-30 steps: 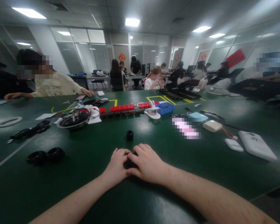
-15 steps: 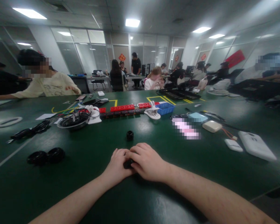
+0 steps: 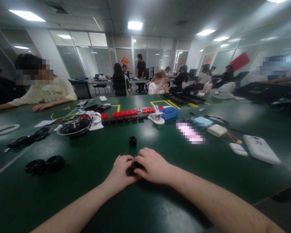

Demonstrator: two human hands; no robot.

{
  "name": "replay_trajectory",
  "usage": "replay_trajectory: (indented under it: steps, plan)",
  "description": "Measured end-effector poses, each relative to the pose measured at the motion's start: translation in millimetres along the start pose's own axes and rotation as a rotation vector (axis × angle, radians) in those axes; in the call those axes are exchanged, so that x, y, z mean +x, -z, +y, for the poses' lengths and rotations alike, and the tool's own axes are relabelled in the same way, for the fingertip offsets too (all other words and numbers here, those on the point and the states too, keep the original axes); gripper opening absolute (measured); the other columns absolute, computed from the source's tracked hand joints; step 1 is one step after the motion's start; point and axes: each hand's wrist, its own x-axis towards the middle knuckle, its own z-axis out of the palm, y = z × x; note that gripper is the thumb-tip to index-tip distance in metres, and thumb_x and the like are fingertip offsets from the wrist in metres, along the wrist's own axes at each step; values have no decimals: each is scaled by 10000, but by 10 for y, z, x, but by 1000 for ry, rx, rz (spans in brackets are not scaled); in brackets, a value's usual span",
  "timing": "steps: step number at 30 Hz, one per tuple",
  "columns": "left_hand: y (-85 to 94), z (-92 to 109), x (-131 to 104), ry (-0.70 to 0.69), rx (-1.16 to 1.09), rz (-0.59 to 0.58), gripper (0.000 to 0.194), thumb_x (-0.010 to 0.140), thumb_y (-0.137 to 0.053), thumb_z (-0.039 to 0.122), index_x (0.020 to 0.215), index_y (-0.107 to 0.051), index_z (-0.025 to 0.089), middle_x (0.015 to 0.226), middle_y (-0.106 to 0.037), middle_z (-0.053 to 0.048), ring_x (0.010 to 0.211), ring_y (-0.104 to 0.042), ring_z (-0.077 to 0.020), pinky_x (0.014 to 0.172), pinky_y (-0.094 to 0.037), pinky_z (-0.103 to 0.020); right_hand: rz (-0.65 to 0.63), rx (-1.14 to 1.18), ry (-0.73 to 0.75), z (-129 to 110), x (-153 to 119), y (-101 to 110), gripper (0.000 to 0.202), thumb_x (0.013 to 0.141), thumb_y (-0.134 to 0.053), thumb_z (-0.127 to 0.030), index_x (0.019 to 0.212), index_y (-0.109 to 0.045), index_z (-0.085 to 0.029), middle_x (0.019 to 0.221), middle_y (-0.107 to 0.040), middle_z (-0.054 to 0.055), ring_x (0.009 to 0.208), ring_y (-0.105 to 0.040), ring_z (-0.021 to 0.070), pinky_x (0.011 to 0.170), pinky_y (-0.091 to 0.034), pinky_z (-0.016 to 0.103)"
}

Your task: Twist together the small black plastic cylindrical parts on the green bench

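Observation:
Both my hands meet at the middle of the green table (image 3: pixel 106 207). My right hand (image 3: pixel 154 166) is curled around a small black object (image 3: pixel 137 166), mostly covered by the fingers. My left hand (image 3: pixel 120 171) is curved against the same object from the left, its fingertips touching those of my right hand. Just beyond them a small black round piece (image 3: pixel 133 141) stands on the table. Two larger black rings or rolls (image 3: pixel 35 167) lie side by side at the left.
Farther back are a metal bowl (image 3: pixel 74 127) with cables, red blocks (image 3: pixel 125 113), a white clip stand (image 3: pixel 156 116) and a blue bin (image 3: pixel 169 112). At the right lie a white power bank (image 3: pixel 260 149) and a beige box (image 3: pixel 216 130). A person (image 3: pixel 48 90) sits across at the left.
The view has shifted slightly to the right. My hands still surround the black object. The person across at the left has lowered a hand to the table.

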Motion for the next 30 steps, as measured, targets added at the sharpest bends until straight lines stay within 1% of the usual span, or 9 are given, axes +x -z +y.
replay_trajectory:
  steps: [6, 11, 12, 16, 17, 20, 23, 27, 30]
  plan:
    - [8, 16, -5, -2, -31, 7, 374, 670, -641, 419, 994, -577, 242, 1076, -540, -37, 1049, -468, -254, 1010, -228, -517, 2, -9, -1, -8, -5, -4, 244, 787, -557, -339, 932, -578, -143, 833, -535, 54, 785, -463, 172, 691, -392, 287]
    - [16, 7, 17, -14, -58, 4, 286, 681, -637, 349, 937, -602, 226, 1039, -551, -37, 1003, -478, -245, 915, -373, -436, 3, 1, 9, 8, -3, 3, 248, 785, -558, -342, 928, -584, -141, 845, -547, 55, 793, -466, 168, 721, -392, 291]
    - [18, 5, 21, -18, -59, 1, 277, 683, -636, 350, 929, -608, 226, 1027, -556, -37, 990, -483, -245, 894, -389, -426, 5, 7, 15, 17, -3, 2, 274, 779, -563, -369, 932, -585, -144, 850, -550, 54, 800, -468, 170, 726, -391, 293]
    - [33, 14, 15, -10, -68, 5, 325, 664, -654, 378, 949, -617, 227, 1022, -563, -44, 982, -479, -260, 881, -394, -437, 14, 32, -1, 58, -1, -21, 490, 701, -594, -528, 1010, -566, -148, 876, -567, 59, 825, -480, 189, 738, -394, 317]
    - [39, 20, 10, -6, -74, 10, 324, 666, -652, 381, 951, -618, 230, 1023, -562, -43, 983, -477, -261, 876, -397, -437, 5, 36, -11, 65, 1, -31, 495, 694, -601, -527, 1008, -567, -146, 868, -573, 59, 816, -486, 188, 736, -395, 318]
    - [53, 36, -3, -3, -97, 20, 288, 688, -632, 383, 938, -623, 239, 1021, -558, -37, 971, -481, -252, 847, -418, -417, -14, 66, -12, 73, 10, -49, 402, 710, -618, -452, 963, -584, -141, 829, -588, 52, 784, -499, 176, 723, -398, 306]
    - [52, 35, 1, -10, -95, 28, 314, 682, -638, 389, 953, -616, 232, 1005, -565, -41, 949, -492, -251, 828, -424, -405, 75, 130, 11, 77, 11, -37, 412, 718, -619, -435, 994, -573, -133, 856, -595, 57, 812, -502, 176, 734, -399, 303]
    - [31, 16, 18, -14, -68, 32, 342, 666, -655, 402, 955, -610, 225, 970, -571, -39, 920, -504, -252, 813, -424, -414, 277, 267, 44, 86, -12, -14, 443, 715, -621, -437, 1018, -526, -129, 926, -586, 66, 856, -503, 176, 773, -407, 309]
    - [8, -5, 18, -15, -67, 44, 352, 652, -672, 383, 963, -606, 232, 1028, -546, -40, 978, -484, -258, 862, -406, -431, 434, 333, 0, 88, -24, -31, 346, 717, -612, -287, 1004, -478, -148, 963, -556, 68, 889, -501, 173, 793, -415, 307]
